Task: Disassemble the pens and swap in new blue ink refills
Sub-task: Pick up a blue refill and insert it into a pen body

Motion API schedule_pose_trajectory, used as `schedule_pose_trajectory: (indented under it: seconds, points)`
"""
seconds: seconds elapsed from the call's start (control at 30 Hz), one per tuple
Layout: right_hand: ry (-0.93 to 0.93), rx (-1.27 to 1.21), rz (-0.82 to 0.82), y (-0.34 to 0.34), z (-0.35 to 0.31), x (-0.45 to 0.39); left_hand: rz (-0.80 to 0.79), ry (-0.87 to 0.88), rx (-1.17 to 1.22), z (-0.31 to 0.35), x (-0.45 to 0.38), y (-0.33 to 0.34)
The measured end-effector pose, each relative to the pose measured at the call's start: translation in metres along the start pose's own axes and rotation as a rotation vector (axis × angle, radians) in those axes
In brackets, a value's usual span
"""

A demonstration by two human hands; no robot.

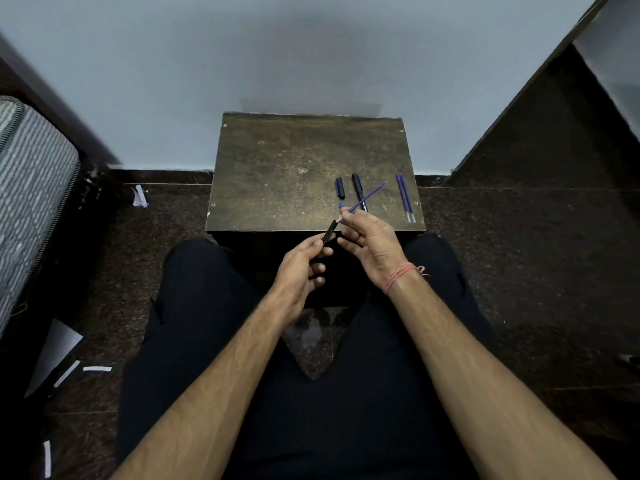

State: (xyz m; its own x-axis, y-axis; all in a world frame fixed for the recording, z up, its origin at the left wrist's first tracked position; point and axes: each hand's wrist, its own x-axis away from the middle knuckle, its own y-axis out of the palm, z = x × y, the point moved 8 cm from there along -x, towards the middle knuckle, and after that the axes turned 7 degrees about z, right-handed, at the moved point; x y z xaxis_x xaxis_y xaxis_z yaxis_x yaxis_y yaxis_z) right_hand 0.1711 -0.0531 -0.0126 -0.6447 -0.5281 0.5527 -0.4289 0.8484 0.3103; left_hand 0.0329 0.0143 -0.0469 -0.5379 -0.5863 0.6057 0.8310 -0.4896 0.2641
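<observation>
1. Barrel (329,233) sat pinched in the left hand (300,271), above the table's (277,161) near edge.
2. Right hand (369,242) gripped a refill (369,196) at the barrel's mouth — probably mid-swap.
3. Next likely needs straight alignment — spare refills (405,198) lay far right.

black pen barrel (329,232), blue refill (370,196), brown table (294,161)

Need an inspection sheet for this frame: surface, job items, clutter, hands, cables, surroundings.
Surface: small worn table, scuffed.
Job's things: barrel and refill in hand; capped pen, cap, two refills, small blue piece on table.
Clutter: paper scraps on floor.
Grippers: left hand holds barrel; right hand pinches refill at barrel mouth.
Cables: nothing seen.
Surroundings: wall, dark floor, striped cushion left.
</observation>
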Motion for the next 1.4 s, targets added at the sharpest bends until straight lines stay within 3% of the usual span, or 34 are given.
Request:
schedule_pose_trajectory:
  seconds: [0.33,0.73,0.9,1.13,1.4]
  points:
    - [-0.115,0.055,0.019,-0.005,-0.008,-0.005,-0.049,0.004,0.013,0.000,-0.001,0.002]
    - [-0.331,0.343,0.006,0.001,-0.022,0.003,-0.072,-0.011,0.008,-0.005,-0.004,0.005]
    - [-0.333,0.359,-0.014,0.003,-0.025,0.004,-0.082,-0.014,0.037,-0.003,-0.003,0.006]
    - [-0.302,0.200,-0.012,-0.003,-0.029,-0.001,-0.108,0.000,0.005,-0.004,0.000,0.008]
    - [-0.339,0.346,-0.027,-0.003,-0.025,-0.003,-0.087,-0.009,0.037,-0.003,-0.001,0.006]
